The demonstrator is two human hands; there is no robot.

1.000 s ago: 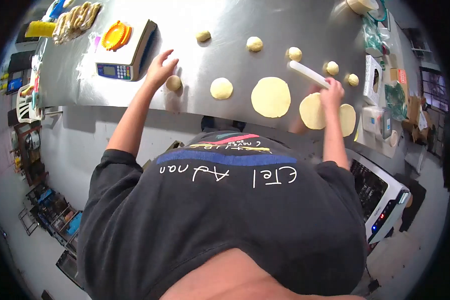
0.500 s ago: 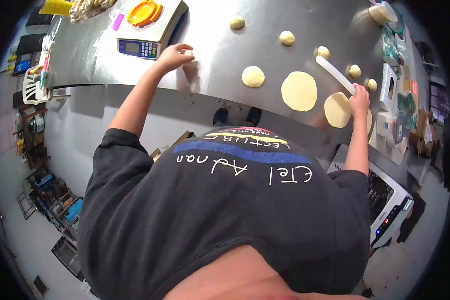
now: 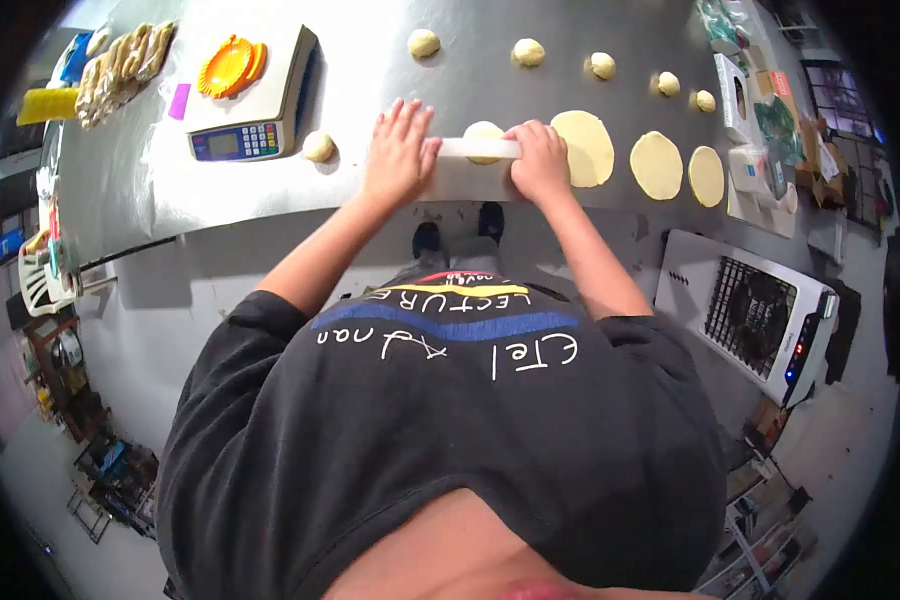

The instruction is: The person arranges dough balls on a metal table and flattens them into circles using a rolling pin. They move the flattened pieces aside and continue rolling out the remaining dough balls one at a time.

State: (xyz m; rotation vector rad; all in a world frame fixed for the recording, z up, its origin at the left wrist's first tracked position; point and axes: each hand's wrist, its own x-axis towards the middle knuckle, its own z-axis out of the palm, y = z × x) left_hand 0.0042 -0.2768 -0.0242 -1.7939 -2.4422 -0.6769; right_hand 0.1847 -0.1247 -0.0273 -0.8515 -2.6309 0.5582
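Observation:
My right hand (image 3: 540,163) is wrapped round one end of a white rolling pin (image 3: 478,149). At the pin's other end, my left hand (image 3: 400,155) is open, its fingers stretched out and its thumb side touching the pin. The pin lies across a small flattened dough disc (image 3: 484,131), hiding part of it. Right of my right hand are larger dough rounds: a big one (image 3: 584,150), an oval one (image 3: 656,166) and a narrower-looking one (image 3: 706,177). A dough ball (image 3: 318,147) sits left of my left hand, beside the digital scale (image 3: 235,142).
Several dough balls (image 3: 528,52) form a row farther back on the metal table (image 3: 360,60). Orange dough moulds (image 3: 227,66) rest on the scale. Bagged items (image 3: 125,75) are at the far left; boxes (image 3: 735,98) stand at the right edge. A white appliance (image 3: 745,315) is below.
My left hand has let go of the dough ball by the scale and moved right, fingers spread. My right hand has brought the rolling pin left over the small disc. The view has shifted.

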